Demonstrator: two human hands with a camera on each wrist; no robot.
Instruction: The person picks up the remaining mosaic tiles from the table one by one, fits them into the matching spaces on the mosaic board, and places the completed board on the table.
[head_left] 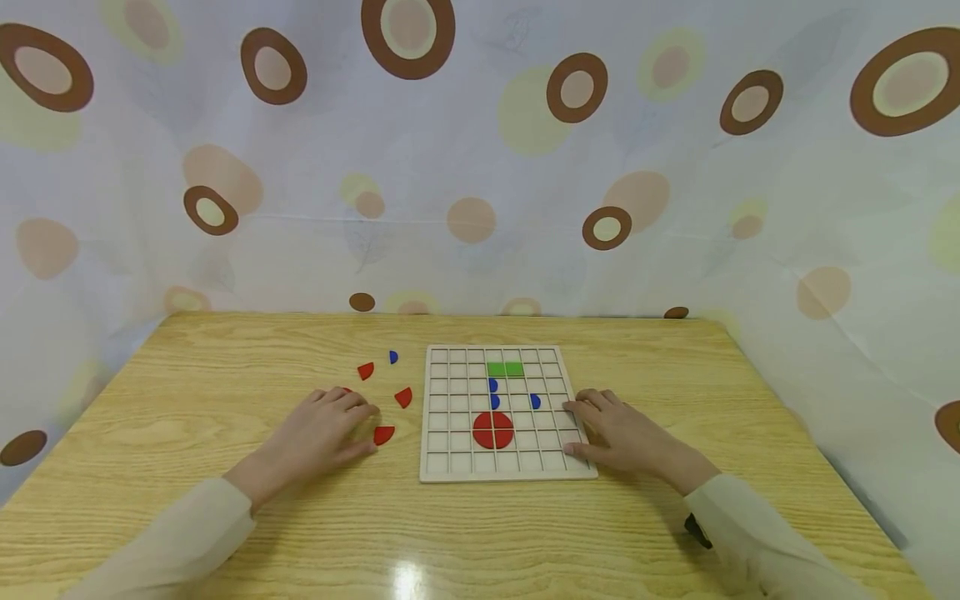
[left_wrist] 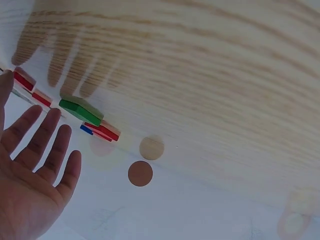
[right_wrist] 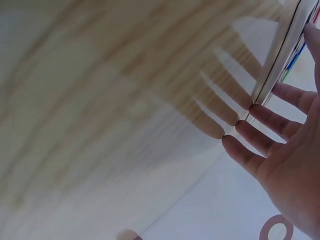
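My left hand (head_left: 318,433) is over the table left of the board, fingers relaxed and apart, nothing between them. Its thumb tip is right beside a red quarter-circle piece (head_left: 384,435). A green piece (left_wrist: 81,111) shows near its fingers in the left wrist view; the hand hides it in the head view. My right hand (head_left: 626,433) is at the right edge of a light wooden grid board (head_left: 447,462), fingers spread, thumb and fingertips at its rim. On the board are a red circle (head_left: 492,431) of quarter pieces, a green rectangle (head_left: 506,369) and blue half-circles (head_left: 536,402).
Further red quarter-circles (head_left: 365,371) and a blue half-circle (head_left: 393,357) lie loose between my left hand and the board. The wood-grain table (head_left: 300,550) ends at a patterned cloth (head_left: 420,267) behind and at the sides.
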